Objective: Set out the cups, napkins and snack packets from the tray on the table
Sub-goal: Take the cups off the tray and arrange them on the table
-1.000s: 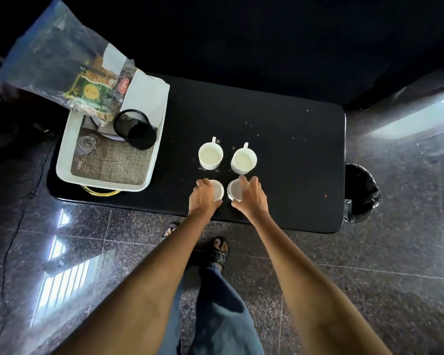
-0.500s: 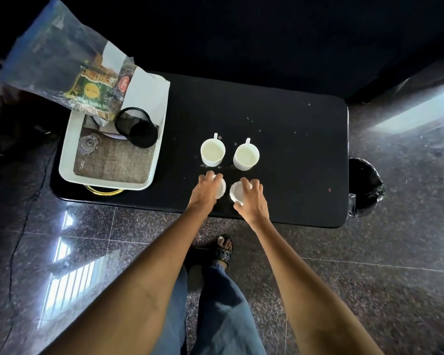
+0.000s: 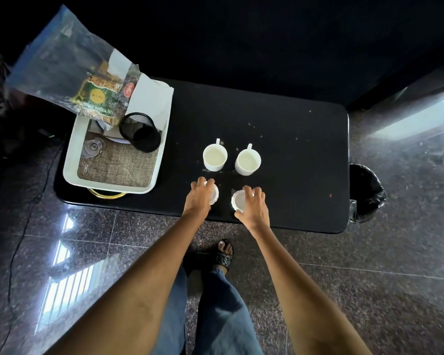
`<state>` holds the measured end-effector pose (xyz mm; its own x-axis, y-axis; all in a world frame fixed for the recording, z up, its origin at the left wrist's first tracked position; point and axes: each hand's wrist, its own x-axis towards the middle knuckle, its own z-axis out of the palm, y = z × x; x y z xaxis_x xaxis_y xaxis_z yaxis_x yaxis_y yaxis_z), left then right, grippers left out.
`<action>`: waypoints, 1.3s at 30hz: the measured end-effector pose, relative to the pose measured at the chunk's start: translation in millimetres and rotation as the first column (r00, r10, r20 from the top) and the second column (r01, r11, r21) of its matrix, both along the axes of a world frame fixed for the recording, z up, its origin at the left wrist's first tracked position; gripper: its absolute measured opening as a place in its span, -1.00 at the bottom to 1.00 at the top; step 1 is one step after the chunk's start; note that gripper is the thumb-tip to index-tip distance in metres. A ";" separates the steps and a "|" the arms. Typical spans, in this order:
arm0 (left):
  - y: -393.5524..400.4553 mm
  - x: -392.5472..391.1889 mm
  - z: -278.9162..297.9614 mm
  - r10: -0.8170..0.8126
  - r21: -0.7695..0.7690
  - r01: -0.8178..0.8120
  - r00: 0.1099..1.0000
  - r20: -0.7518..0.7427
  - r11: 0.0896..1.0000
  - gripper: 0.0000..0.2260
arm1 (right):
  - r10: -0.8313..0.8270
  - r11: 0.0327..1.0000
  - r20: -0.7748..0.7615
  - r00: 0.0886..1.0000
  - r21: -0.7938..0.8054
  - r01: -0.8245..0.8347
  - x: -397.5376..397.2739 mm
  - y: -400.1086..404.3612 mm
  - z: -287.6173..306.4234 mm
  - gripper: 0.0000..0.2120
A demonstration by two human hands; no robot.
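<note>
Looking down on black counter (image 3: 292, 139); white tray (image 3: 71, 172) at its left end holds snack packets (image 3: 98, 96), napkins (image 3: 149, 98). Two cups (image 3: 215, 158) mid-counter. I see my left grip (image 3: 199, 198) and right grip (image 3: 253, 207) each curled on a small white cup (image 3: 239, 201) at near edge.

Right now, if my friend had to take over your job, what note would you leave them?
Left hand: fingers on a small white cup near the table's front edge.
Right hand: gripping the rim of another small white cup beside it.
Done: two handled mugs stand side by side behind those cups.
Left: the snack packets in the plastic bag and the white napkins are on the tray at the table's left end, with a black mesh holder. Set those out next.
</note>
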<state>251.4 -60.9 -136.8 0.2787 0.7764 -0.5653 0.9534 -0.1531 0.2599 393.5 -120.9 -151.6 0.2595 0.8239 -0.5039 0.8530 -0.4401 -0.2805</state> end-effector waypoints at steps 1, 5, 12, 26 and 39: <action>-1.9 -1.0 -0.2 -0.001 -0.003 0.001 1.000 0.000 1.000 -0.36 | 0.001 1.000 -0.003 1.000 -0.002 -0.001 -0.4 -1.6 0.6 -0.37; -9.0 -5.3 -2.7 -0.012 -0.002 0.012 1.000 -0.017 1.000 -0.37 | 0.012 1.000 0.002 1.000 -0.005 -0.012 -1.3 -6.4 2.3 -0.37; -13.4 -8.0 -7.2 -0.025 0.025 0.026 0.998 -0.054 0.999 -0.37 | -0.014 1.000 0.012 1.000 0.000 0.014 -5.3 -10.9 0.8 -0.31; 79.6 23.3 -13.9 0.064 0.147 -0.097 0.974 0.216 0.984 -0.13 | -0.208 0.934 -0.047 0.977 0.288 0.213 21.3 76.4 -12.6 -0.21; 74.5 23.2 -27.3 0.032 0.161 -0.063 0.981 0.189 0.985 -0.33 | -0.126 0.971 -0.016 0.992 0.205 0.127 29.9 72.3 -12.6 -0.36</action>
<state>274.6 13.6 -164.1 0.3266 0.8698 -0.3700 0.8985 -0.1642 0.4072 423.5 -48.6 -164.2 0.3667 0.8704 -0.3285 0.7931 -0.4770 -0.3787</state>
